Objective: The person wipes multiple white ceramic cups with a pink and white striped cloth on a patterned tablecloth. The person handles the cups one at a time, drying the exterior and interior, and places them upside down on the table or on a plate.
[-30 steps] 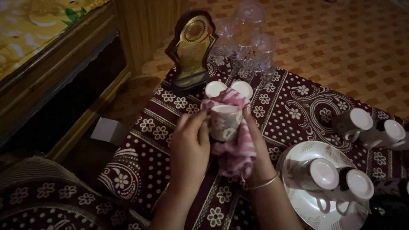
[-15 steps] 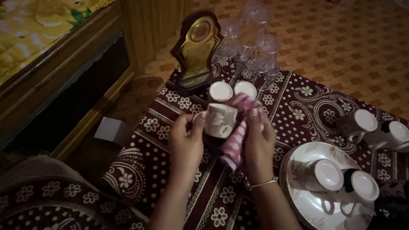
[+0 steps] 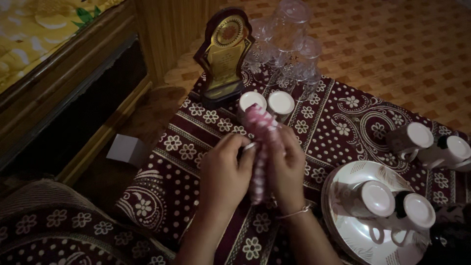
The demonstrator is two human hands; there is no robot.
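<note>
My left hand (image 3: 226, 172) and my right hand (image 3: 286, 169) are pressed together over the patterned cloth. Between them runs a pink and white striped rag (image 3: 260, 142), bunched upward. A white cup is held inside the hands and rag; only a sliver of its rim (image 3: 249, 146) shows by my left fingers. My right wrist wears a thin bangle. Just beyond the hands two upturned white cups (image 3: 251, 100) (image 3: 281, 103) stand on the cloth.
A maroon floral cloth (image 3: 338, 127) covers the surface. A plaque trophy (image 3: 223, 54) and stacked clear glasses (image 3: 289, 39) stand at the far edge. A white plate (image 3: 351, 230) holds two upturned cups (image 3: 375, 198); two more cups (image 3: 409, 137) lie at right. A small white box (image 3: 126, 149) sits on the floor.
The cup was visible in my left hand with the rag beside it. Now both hands have closed around it and the rag wraps over it, hiding nearly all of the cup.
</note>
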